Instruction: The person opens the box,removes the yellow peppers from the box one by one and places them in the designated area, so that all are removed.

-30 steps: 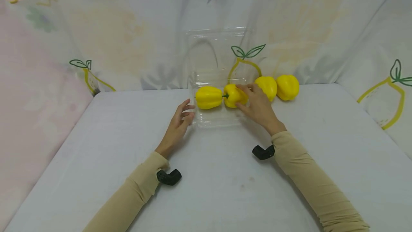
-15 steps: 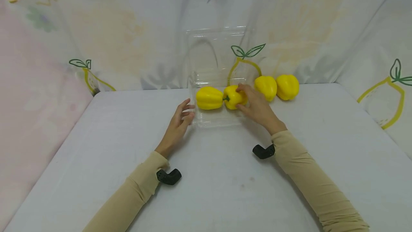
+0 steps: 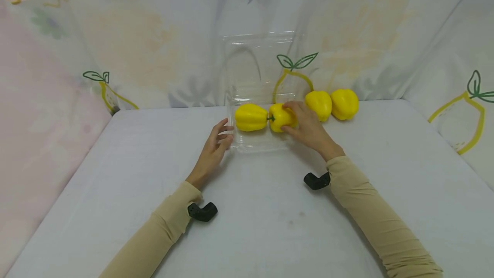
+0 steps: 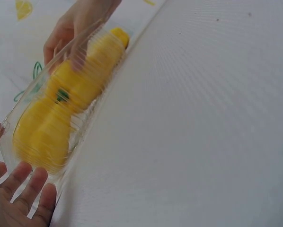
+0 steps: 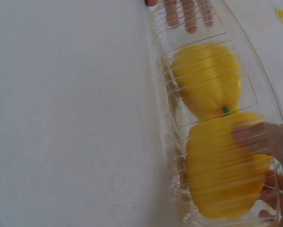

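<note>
1. Yellow bell pepper (image 3: 278, 118) is sitting at the right end of the clear plastic container (image 3: 251, 144), and the right hand (image 3: 311, 128) is gripping it, thumb on the near side and fingers bending over the far side.
2. Left hand (image 3: 212, 146) is staying loosely spread, holding nothing closed in its grasp; its fingertips are resting at the container's left end.
3. Inside the container, a second yellow pepper (image 3: 250, 117) is lying at the left end; the gripped pepper's green stem (image 3: 272, 118) is pointing towards it.
4. Behind, the transparent lid (image 3: 247, 65) is standing raised in front of the printed backdrop (image 3: 139, 46).
5. Outside, just right of the container, a third pepper (image 3: 319, 105) and a fourth pepper (image 3: 344, 104) are lying side by side on the white table (image 3: 251, 226).
6. Right hand is covering part of its pepper in the head view; ribbed plastic is blurring both contained peppers in the wrist views. The right wrist view is cutting off both hands, and the lid's right edge is hardly showing.
</note>
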Demonstrator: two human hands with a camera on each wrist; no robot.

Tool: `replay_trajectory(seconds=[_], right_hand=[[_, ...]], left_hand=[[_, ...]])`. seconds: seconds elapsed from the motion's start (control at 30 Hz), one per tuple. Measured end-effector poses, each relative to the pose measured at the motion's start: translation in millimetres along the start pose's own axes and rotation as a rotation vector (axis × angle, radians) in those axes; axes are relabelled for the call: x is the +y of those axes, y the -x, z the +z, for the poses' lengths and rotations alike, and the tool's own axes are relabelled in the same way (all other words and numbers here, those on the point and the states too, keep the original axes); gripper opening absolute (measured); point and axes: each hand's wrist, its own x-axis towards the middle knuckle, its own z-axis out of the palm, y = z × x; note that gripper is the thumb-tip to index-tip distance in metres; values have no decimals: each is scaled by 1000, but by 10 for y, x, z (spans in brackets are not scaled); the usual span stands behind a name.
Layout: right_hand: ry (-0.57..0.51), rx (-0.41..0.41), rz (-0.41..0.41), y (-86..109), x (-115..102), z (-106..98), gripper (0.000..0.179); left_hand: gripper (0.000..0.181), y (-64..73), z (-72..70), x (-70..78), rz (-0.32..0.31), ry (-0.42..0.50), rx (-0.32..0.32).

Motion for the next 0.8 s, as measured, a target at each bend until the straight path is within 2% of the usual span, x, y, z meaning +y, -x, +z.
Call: replay_trajectory(seconds=[0.37, 0.67, 0.8], right_hand=[[-36, -19, 16, 2, 19, -4, 50], [-34, -44, -6, -3, 19, -13, 54], [-24, 3, -29, 4, 21, -9, 53]], left_hand=[[54, -15, -2, -11, -10, 0, -2], [55, 72, -13, 290, -26, 3, -24], [55, 45, -16, 199, -33, -2, -22]])
